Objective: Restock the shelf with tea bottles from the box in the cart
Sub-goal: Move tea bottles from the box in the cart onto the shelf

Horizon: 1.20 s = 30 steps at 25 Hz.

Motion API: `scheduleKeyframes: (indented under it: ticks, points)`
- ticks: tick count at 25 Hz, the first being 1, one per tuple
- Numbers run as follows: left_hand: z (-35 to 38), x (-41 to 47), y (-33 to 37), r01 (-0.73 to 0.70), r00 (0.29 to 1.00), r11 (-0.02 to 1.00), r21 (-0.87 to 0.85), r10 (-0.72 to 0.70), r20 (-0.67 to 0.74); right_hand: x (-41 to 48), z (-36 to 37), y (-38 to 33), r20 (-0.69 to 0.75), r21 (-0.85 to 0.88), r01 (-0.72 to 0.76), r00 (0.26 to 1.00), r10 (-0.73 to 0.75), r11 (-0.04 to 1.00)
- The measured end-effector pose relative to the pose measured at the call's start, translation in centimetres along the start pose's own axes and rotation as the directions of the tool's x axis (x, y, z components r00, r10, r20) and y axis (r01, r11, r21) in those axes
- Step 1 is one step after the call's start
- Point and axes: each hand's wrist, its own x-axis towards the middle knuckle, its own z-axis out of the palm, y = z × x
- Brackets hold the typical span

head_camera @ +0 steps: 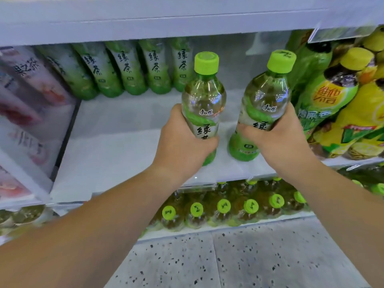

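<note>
My left hand (182,142) grips a green tea bottle (204,92) with a lime cap, held upright over the white middle shelf (116,142). My right hand (278,138) grips a second green tea bottle (266,96) just to its right, tilted slightly, its base close to the shelf surface. A row of several matching green tea bottles (128,67) stands at the back of the same shelf. The box and the cart are out of view.
Yellow and green lemon tea bottles (349,104) crowd the shelf's right end. Pink-labelled cartons (31,96) fill the left section behind a divider. The lower shelf holds several lime-capped bottles (224,206). Speckled floor (228,262) lies below.
</note>
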Motion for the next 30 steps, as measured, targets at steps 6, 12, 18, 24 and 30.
scheduleKeyframes:
  ticks: [6,12,18,24,30]
  points:
    - [1.3,0.6,-0.7,-0.054,0.999,0.995,-0.085,0.054,-0.004,-0.2,0.3,2.7,0.063,0.080,0.008,0.998,-0.013,0.997]
    - [1.0,-0.6,-3.3,-0.012,0.998,0.999,0.045,0.009,0.067,-2.4,0.0,6.1,0.046,-0.209,-0.010,0.999,0.020,0.978]
    - [2.0,1.3,-3.6,-0.016,1.000,0.992,0.123,0.015,0.009,1.4,1.3,5.4,-0.022,-0.307,0.009,1.000,-0.017,0.952]
    - [4.9,7.2,-2.4,-0.003,0.997,0.980,0.199,0.019,-0.078,6.8,3.4,5.0,-0.137,-0.333,-0.030,0.990,-0.017,0.943]
    - [7.2,11.8,-1.6,0.041,0.995,0.970,0.239,-0.019,-0.094,11.4,5.2,5.7,-0.166,-0.291,-0.030,0.986,-0.019,0.956]
